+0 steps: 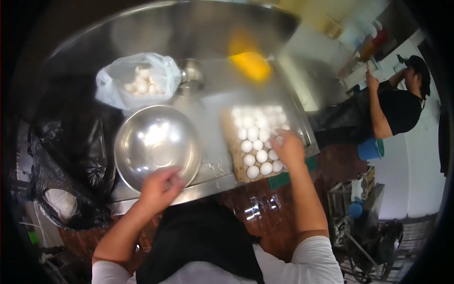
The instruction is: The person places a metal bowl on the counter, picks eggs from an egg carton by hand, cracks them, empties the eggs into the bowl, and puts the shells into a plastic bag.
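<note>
L hand (164, 186) held w/ fingers loosely curled over near rim of big round shiny steel bowl (157, 147) — R hand (288, 146) placed at white eggs in brown cardboard tray (240, 163), grip can't be told.

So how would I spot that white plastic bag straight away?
On the steel table, find the large round silver metal bowl. Just past its far rim sits the bag, open, holding whitish shell-like pieces. Unlike the shiny bowl, it is cloudy, limp and creased.
</note>
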`<state>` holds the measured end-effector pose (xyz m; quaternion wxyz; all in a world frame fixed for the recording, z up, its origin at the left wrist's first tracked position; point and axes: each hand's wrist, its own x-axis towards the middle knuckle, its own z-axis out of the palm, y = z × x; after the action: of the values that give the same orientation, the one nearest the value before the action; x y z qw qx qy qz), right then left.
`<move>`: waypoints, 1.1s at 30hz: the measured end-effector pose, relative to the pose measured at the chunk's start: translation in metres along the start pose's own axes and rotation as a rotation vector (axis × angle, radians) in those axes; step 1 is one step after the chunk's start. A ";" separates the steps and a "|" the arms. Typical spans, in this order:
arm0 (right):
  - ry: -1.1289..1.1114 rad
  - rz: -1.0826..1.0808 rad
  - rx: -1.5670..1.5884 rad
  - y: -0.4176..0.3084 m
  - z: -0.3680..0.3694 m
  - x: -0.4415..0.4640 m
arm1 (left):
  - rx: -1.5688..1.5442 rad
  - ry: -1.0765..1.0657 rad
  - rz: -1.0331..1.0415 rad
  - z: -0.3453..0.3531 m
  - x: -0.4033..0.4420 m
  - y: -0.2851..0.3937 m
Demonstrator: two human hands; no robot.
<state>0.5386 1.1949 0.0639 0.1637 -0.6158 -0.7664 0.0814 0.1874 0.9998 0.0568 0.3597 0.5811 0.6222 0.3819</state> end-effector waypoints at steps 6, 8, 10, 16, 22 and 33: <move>-0.043 -0.071 -0.186 -0.025 0.020 0.010 | 0.494 -0.096 0.613 0.098 0.125 0.047; -0.063 -0.052 -0.190 -0.012 0.040 0.016 | 0.620 -0.061 0.763 0.130 0.158 0.045; -0.002 -0.054 -0.116 -0.003 0.048 0.012 | 0.741 -0.065 0.884 0.152 0.180 0.041; 0.353 0.189 0.822 0.013 0.040 -0.023 | 1.159 -0.512 0.761 0.169 0.205 0.072; -0.292 0.854 1.991 0.003 -0.002 -0.101 | 0.913 -0.374 0.806 0.165 0.199 0.066; -0.013 -0.166 0.624 -0.082 0.113 -0.196 | -0.949 -0.014 -0.250 -0.017 0.064 -0.012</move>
<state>0.4606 0.9946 -0.0448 0.3458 -0.4707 -0.7532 0.3027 0.1626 1.0619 0.0533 0.6321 0.2765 0.4420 0.5733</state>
